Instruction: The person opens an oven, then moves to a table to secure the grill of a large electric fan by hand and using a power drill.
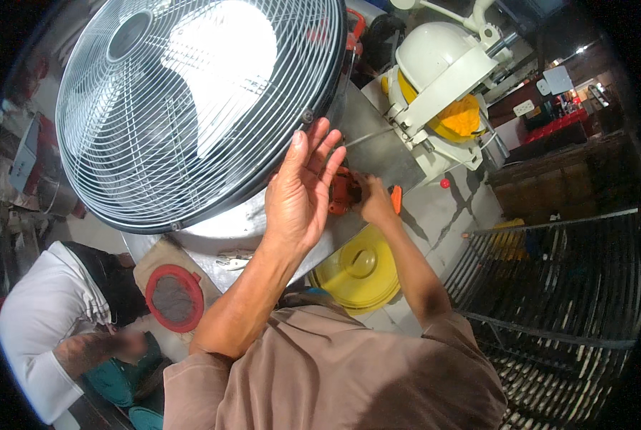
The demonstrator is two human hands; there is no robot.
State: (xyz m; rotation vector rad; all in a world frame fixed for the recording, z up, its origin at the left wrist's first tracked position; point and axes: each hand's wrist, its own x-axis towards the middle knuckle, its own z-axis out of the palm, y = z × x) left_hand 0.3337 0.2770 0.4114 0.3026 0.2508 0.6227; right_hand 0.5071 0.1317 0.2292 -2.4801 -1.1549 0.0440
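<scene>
A large round fan (177,175) with a wire grille and bright blades fills the upper left. My left hand (295,204) is raised palm-up at its lower right rim, fingers stretched and apart. The fingertips are close to a small dark clip (307,116) on the rim; whether they touch it I cannot tell. Lower and to the right, my right hand (373,199) is closed around an orange-and-black power tool (342,192). The hand covers much of the tool, so its exact kind is unclear.
The metal table (245,240) carries locking pliers (232,260). A white machine with a yellow bowl (446,115) stands back right. A yellow lid (360,269) lies below the table, a dark slatted rack (557,287) at right. Another person in a white sleeve (41,315) sits left.
</scene>
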